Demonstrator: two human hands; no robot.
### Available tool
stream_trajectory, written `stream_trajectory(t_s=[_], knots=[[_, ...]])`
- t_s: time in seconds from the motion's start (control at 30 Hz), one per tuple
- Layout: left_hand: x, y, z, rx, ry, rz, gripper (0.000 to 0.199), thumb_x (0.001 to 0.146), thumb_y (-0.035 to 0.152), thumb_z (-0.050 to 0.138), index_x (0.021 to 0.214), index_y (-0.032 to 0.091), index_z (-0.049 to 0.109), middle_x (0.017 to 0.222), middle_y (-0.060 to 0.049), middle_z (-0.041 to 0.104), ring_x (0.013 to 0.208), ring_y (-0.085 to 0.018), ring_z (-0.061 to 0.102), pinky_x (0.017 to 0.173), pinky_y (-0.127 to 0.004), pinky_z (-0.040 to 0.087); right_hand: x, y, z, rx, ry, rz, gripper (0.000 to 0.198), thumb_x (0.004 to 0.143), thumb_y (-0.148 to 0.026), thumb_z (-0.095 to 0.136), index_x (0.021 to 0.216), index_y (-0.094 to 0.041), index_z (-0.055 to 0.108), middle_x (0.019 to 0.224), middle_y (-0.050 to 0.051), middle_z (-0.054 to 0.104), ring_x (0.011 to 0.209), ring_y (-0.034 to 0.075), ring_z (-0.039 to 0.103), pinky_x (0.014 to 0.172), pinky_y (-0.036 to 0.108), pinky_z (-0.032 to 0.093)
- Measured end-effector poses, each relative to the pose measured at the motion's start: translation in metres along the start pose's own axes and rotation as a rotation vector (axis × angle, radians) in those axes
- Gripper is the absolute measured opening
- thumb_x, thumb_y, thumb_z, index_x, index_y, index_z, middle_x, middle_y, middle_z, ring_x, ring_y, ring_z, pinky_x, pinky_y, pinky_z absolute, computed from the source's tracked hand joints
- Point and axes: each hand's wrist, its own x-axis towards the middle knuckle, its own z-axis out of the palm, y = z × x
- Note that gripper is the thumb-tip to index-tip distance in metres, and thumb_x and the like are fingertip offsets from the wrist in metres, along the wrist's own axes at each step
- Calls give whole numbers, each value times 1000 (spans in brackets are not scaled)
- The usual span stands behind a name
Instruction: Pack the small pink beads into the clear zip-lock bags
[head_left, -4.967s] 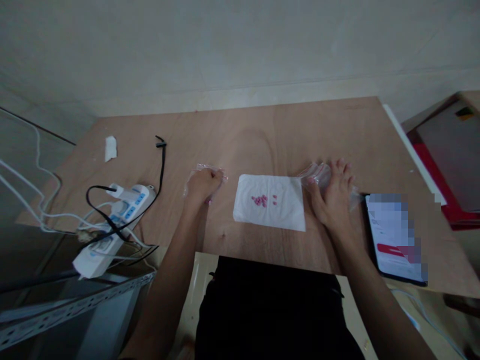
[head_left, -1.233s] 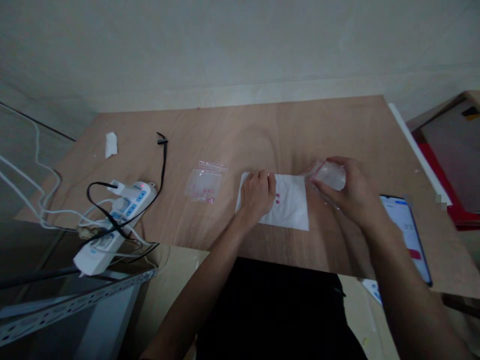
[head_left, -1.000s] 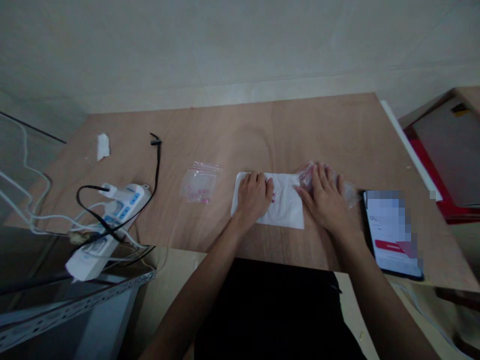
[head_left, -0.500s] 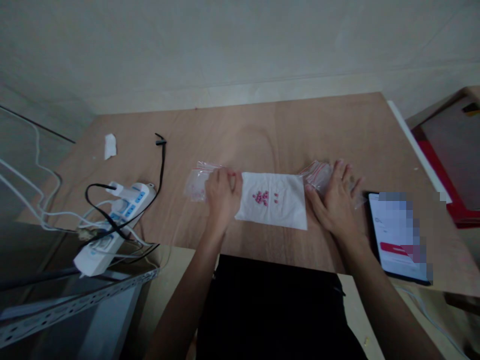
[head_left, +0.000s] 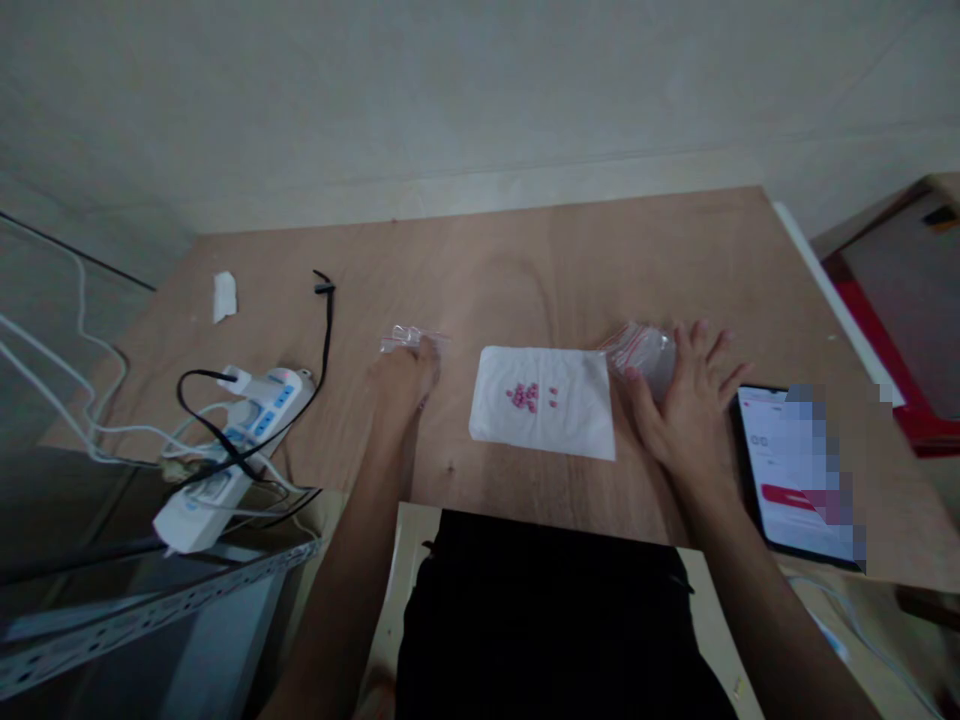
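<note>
A white sheet of tissue [head_left: 577, 420] lies flat on the table with a small cluster of pinkish-red beads [head_left: 523, 397] on it, and a few more sit just right of the cluster. Left of the tissue, my left hand [head_left: 401, 380] is closed with curled fingers over a clear zip-lock bag [head_left: 409, 338]; the hand covers most of that bag. On the other side, my right hand [head_left: 686, 395] rests with fingers spread, holding nothing. Its thumb and forefinger frame a pile of clear zip-lock bags with red-striped seals [head_left: 641, 352].
A phone [head_left: 795, 480] with its screen lit lies right of my right hand. A power strip [head_left: 232, 450] with tangled cables sits at the table's left edge. Further back are a black cable end [head_left: 324, 288] and a white scrap [head_left: 224, 297]. A wall stands behind the table [head_left: 450, 260].
My left hand has moved left, off the tissue's edge and onto the zip-lock bag. The fingers of my right hand have spread wider and shifted slightly right, showing more of the bag pile.
</note>
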Motion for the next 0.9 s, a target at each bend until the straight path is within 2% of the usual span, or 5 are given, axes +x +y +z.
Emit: stream_trajectory(t_s=[0.37, 0.57, 0.7, 0.8, 0.9], knots=[[-5, 0, 0, 95, 4, 63, 49, 93, 28, 31, 105, 5, 72, 106, -26, 72, 103, -36, 68, 88, -45, 48, 1, 2, 2, 14, 11, 18, 74, 93, -55, 38, 146, -4, 36, 160, 25, 20, 150, 40, 5, 114, 70, 3], [-25, -10, -19, 92, 51, 133, 46, 96, 26, 26, 99, 9, 69, 102, -22, 73, 99, -33, 69, 87, -41, 45, -7, -2, -9, 29, 143, -73, 58, 96, -46, 41, 142, -11, 43, 161, 21, 18, 151, 37, 4, 116, 69, 7], [-49, -14, -39, -46, 191, 289, 42, 99, 31, 25, 82, 17, 61, 88, -14, 73, 84, -27, 68, 76, -37, 42, -12, -40, -18, 241, 252, -134, 39, 96, -38, 44, 131, -23, 56, 147, 14, 48, 143, 33, 36, 112, 65, 31], [-67, -8, -48, -280, 264, 487, 37, 99, 32, 30, 68, 21, 48, 67, -5, 63, 63, -20, 59, 65, -33, 35, -8, -85, -13, 622, 90, -134, 32, 94, -37, 52, 119, -22, 64, 118, 11, 69, 111, 26, 65, 95, 50, 52], [-82, 3, -47, -503, 241, 638, 37, 98, 32, 34, 64, 22, 41, 57, 1, 51, 52, -15, 46, 59, -32, 29, -2, -123, -4, 957, -203, -20, 30, 85, -39, 66, 107, -19, 71, 98, 7, 75, 83, 20, 70, 72, 36, 58]])
